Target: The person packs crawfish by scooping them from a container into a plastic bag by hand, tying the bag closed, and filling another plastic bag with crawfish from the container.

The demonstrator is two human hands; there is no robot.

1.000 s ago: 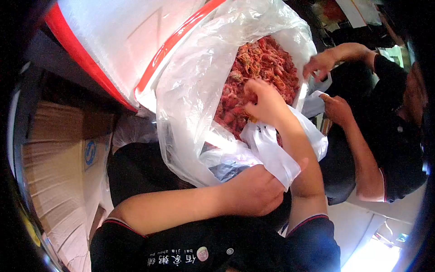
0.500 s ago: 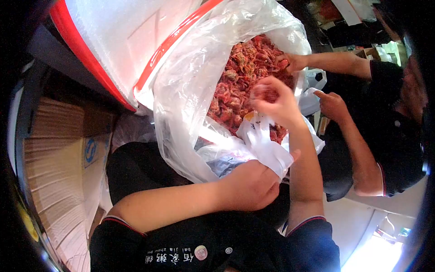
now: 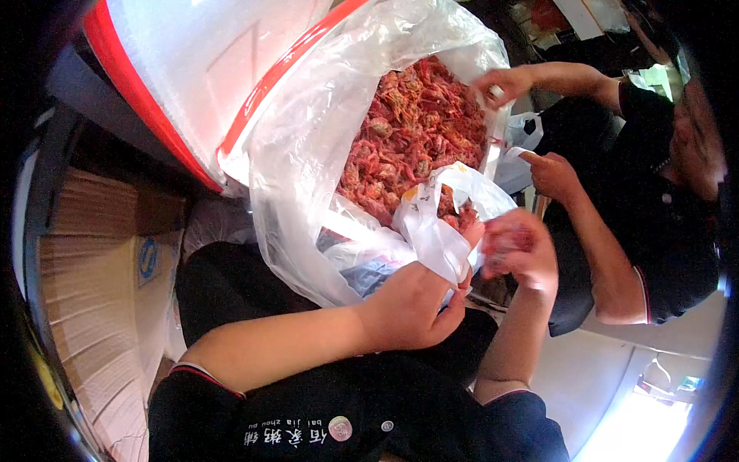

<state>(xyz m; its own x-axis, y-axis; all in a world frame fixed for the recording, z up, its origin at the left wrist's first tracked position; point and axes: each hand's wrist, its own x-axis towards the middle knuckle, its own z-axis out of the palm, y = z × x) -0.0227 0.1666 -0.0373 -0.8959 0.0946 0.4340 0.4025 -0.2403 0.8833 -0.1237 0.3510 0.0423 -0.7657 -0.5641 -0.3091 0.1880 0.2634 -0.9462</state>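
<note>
A large clear liner bag encloses a heap of red crayfish; at its near edge stands a white carrier bag, partly filled. Beside that edge, the left hand, wrist bent, pinches the carrier's rim, while the right hand, clear of the heap, curls its half-closed grip around a blurred red clump, apparently a lifted portion.

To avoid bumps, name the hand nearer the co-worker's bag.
Right: the right hand is this side of the co-worker's bag; the left hand is farther left, gripping another bag.
</note>
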